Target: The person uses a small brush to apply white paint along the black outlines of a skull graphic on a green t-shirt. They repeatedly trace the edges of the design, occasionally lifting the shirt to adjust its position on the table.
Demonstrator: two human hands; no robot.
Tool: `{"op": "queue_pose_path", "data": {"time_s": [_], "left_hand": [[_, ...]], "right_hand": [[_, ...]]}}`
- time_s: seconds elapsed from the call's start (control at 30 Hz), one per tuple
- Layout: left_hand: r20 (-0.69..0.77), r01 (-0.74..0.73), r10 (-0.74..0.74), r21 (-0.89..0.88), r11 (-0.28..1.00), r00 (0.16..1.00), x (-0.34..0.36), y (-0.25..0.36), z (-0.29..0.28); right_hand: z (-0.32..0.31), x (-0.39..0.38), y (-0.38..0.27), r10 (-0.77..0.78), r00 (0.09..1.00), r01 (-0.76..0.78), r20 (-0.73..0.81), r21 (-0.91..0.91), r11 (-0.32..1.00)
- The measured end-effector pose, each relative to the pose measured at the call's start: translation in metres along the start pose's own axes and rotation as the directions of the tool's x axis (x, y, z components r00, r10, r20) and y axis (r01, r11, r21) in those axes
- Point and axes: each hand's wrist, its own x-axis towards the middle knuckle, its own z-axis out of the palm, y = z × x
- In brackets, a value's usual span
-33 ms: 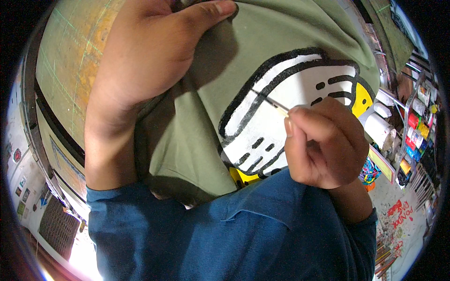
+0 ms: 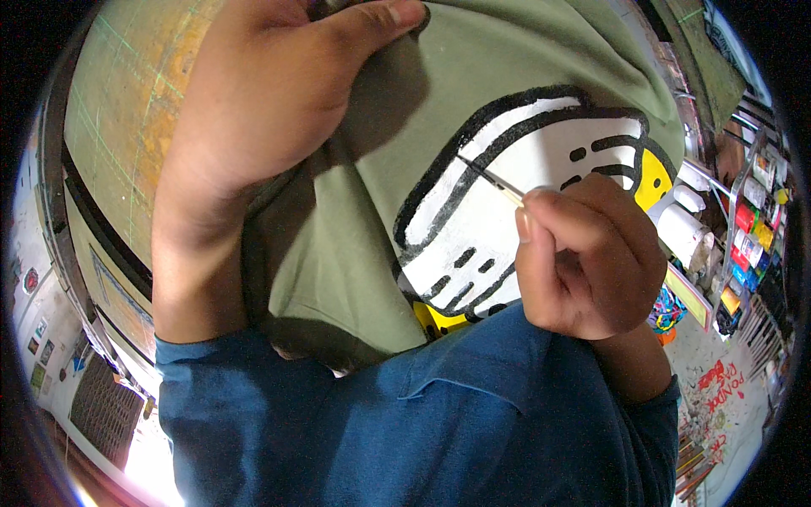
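An olive green cloth (image 2: 355, 194) is spread in front of me. On it is a painted picture (image 2: 515, 182) with white areas, thick black outlines and yellow patches. My right hand (image 2: 591, 262) pinches a thin paintbrush (image 2: 508, 189) between thumb and fingers. The brush's dark tip is at the white band beside the outer black outline on the upper left; whether it touches the paint I cannot tell. My left hand (image 2: 262, 101) rests on the cloth at the upper left with its thumb stretched out. Its other fingers are hidden or cut off by the upper edge.
A worn board (image 2: 127, 110) with green lines lies at the left. A rack (image 2: 748, 237) with several colourful paint containers stands at the right, near a white cylindrical container (image 2: 683, 232). Several long sticks or brushes (image 2: 764, 334) are below the rack, above a paint-marked floor (image 2: 710, 397).
My right hand has shifted very slightly to the right, and the brush tip sits a little higher along the white band. My left hand and the cloth have stayed still.
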Motion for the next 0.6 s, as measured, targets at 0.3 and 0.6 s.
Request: {"op": "queue_pose_path", "data": {"time_s": [0.3,0.6], "left_hand": [[0.011,-0.027,0.027,-0.038,0.999,1.0,0.008,-0.011,-0.009],[0.221,-0.137,0.133,0.005,0.991,0.966,0.013,-0.013,-0.02]], "right_hand": [[0.0,0.007,0.004,-0.024,1.0,0.024,-0.007,0.018,1.0],[-0.031,-0.012,0.01,0.471,0.786,-0.253,-0.399,0.488,0.835]]}}
